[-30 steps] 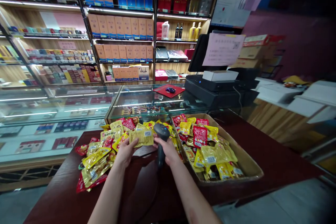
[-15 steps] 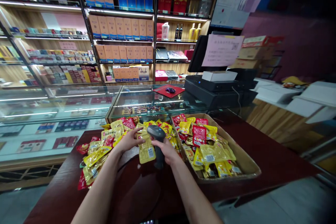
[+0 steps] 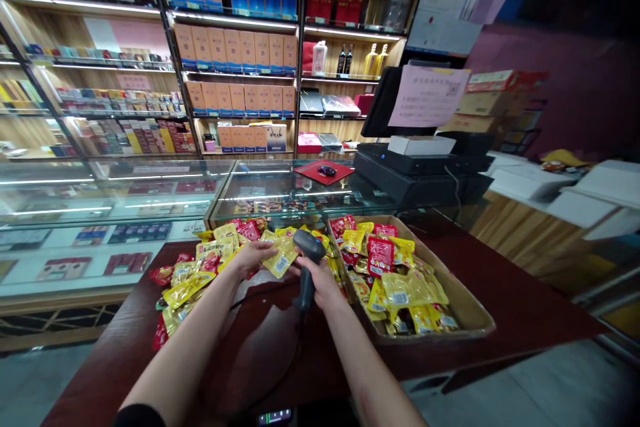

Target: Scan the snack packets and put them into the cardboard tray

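My left hand (image 3: 254,257) pinches the left edge of a yellow snack packet (image 3: 281,255), its barcode facing up toward me. My right hand (image 3: 320,280) is wrapped round a dark grey barcode scanner (image 3: 307,273), whose head sits just right of the packet. Left of my hands a loose pile of red and yellow snack packets (image 3: 187,288) lies on the dark red table (image 3: 250,373). To the right stands a shallow cardboard box (image 3: 470,317) filled with similar packets.
A glass display counter (image 3: 150,195) runs behind the table. On it are a mouse (image 3: 327,171) on a red mat and a black register (image 3: 400,177) with a monitor (image 3: 383,103). The scanner's cable (image 3: 283,373) trails over the table toward me.
The packet has turned from hanging upright to a slant and come up a little. The scanner has moved slightly right, and my left hand has shifted with the packet.
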Demonstrator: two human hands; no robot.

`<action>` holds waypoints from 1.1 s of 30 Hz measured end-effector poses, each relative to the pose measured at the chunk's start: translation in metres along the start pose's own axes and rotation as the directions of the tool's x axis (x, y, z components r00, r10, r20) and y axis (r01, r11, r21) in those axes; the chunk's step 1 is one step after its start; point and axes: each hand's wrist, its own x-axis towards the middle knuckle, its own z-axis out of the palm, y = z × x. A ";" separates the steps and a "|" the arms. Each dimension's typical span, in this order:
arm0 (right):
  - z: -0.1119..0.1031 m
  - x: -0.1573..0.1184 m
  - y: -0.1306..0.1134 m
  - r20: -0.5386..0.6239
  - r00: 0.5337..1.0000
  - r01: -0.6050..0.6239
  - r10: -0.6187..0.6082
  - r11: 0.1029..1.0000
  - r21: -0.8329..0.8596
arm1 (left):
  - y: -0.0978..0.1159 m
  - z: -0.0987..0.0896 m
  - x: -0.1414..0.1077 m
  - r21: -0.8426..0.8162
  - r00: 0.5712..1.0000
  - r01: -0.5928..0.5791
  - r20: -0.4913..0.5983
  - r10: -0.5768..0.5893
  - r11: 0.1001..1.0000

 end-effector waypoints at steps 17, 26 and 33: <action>0.032 -0.059 0.022 0.095 0.987 -0.087 0.128 0.933 -0.348 | 0.063 -0.016 0.048 0.509 0.990 0.141 -0.062 -0.127 0.849; 0.033 -0.065 0.021 0.035 0.992 -0.086 0.120 0.858 -0.507 | 0.067 -0.013 0.047 0.507 0.990 0.123 -0.005 -0.140 0.853; 0.032 -0.065 0.025 0.037 0.989 -0.106 0.141 0.870 -0.482 | 0.071 -0.012 0.046 0.526 0.992 0.099 0.014 -0.125 0.845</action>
